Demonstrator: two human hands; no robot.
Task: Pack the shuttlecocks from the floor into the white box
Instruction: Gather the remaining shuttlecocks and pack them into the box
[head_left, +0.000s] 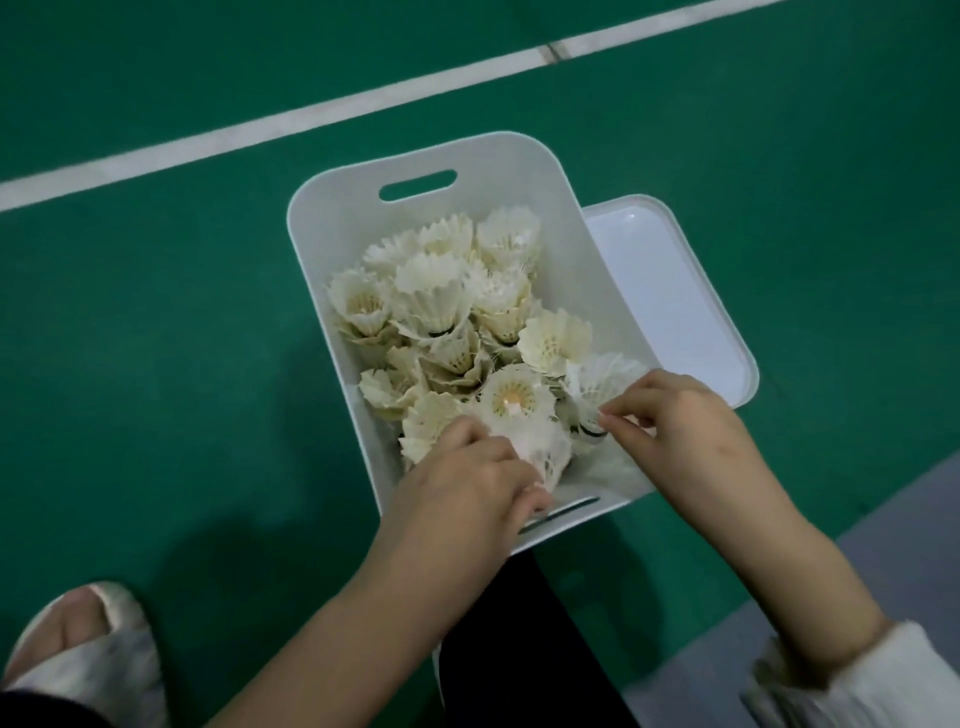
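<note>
The white box (332, 218) stands on the green floor, holding several white feather shuttlecocks (434, 291) with their skirts mostly up. My left hand (467, 483) reaches over the box's near rim and its fingers curl round a shuttlecock (545, 452) lying on its side. My right hand (680, 415) is at the box's near right corner and pinches another shuttlecock (597, 384) by its lower part, near the cork. Both held shuttlecocks are inside the box.
A white lid (675, 291) lies flat on the floor against the box's right side. A white court line (311, 117) runs diagonally behind the box. My foot in a pale slipper (88, 660) is at the bottom left. Grey flooring (883, 545) begins at the right.
</note>
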